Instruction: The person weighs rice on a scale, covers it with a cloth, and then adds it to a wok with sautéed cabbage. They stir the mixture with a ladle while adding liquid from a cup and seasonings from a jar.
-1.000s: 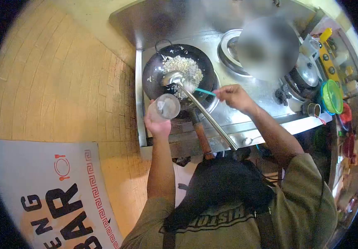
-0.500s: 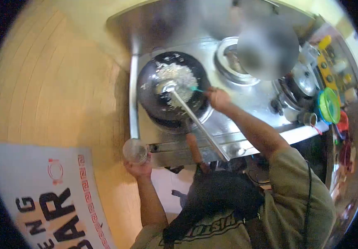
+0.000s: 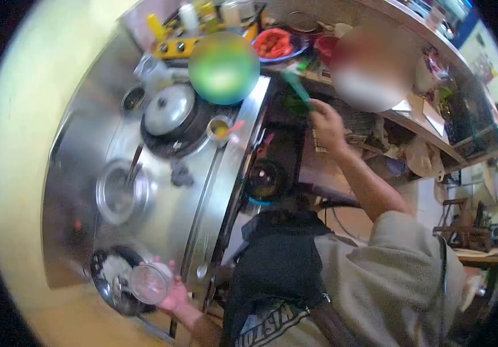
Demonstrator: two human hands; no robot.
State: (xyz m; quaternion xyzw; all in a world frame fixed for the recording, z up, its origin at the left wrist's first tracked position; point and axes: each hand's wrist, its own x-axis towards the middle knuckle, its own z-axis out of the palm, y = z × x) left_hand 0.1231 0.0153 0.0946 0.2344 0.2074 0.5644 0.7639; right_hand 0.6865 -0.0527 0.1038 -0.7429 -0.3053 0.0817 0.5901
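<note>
My left hand (image 3: 175, 296) is closed around a clear round plastic container (image 3: 152, 283), tilted so that its mouth faces me. It hangs over the edge of a dark wok (image 3: 136, 305), partly hiding it. Pale chopped food (image 3: 116, 269) lies in the wok, with a metal ladle head beside it. Raised toward the far side, my right hand (image 3: 328, 126) grips a teal plastic utensil (image 3: 298, 87); blur keeps its exact kind from showing. That utensil points up and left, in front of the dark gap by the counter.
On the steel counter (image 3: 165, 199) are a lidded pot (image 3: 171, 110), a metal cup (image 3: 220, 128) with yellow contents and a burner ring (image 3: 100, 194). A red bag (image 3: 275, 43) sits in a bowl at the back. A cluttered shelf (image 3: 434, 136) runs along the right.
My view has turned right, so the wok now sits lower left. My right hand has moved away from the wok with the teal utensil. The clear container is now over the wok's edge.
</note>
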